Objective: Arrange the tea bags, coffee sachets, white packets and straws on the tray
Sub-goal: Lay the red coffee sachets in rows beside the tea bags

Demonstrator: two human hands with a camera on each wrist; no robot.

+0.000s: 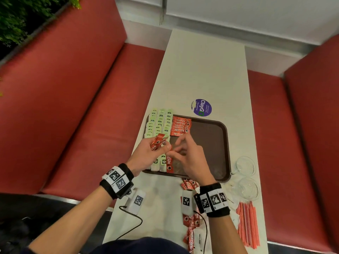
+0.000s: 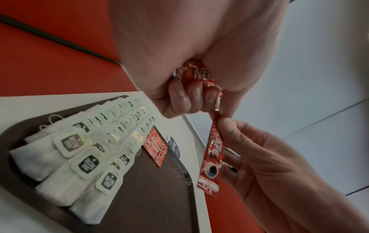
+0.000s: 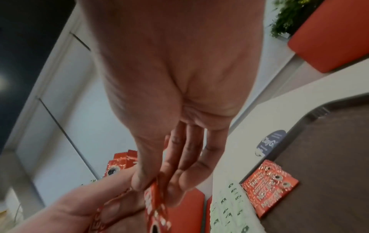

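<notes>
Coffee sachets [image 1: 180, 126] are the item in hand, and part of them already lie in an overlapping row on the brown tray [image 1: 222, 142], just right of three columns of tea bags [image 1: 159, 123]. Taking the scene from the left, those tea bags are soft white pouches with pale green card tags on string, laid like shingles along the tray's left side. Next, the left hand [image 1: 146, 153] is clenched round a small bundle of sachets [image 2: 196, 74], thin red foil sticks with crimped ends. The right hand [image 1: 189, 154] pinches one single sachet [image 2: 212, 151] between thumb and forefinger, its other fingers held fairly straight, and seems to be drawing it out of the bundle above the tray.

To do this step well, the person would probably peel off one stick at a time, keep its print facing up, and lay it parallel to the started row, overlapping evenly. Slick foil could slide, so a light press on placing may help. The tray floor looks finely textured, which should grip a little.

Further right, loose sachets [image 1: 189, 184] wait on the pale table [image 1: 205, 70], then two clear glass cups [image 1: 245, 165] and a bunch of red-striped straws [image 1: 247, 224] near the table's right edge.
</notes>
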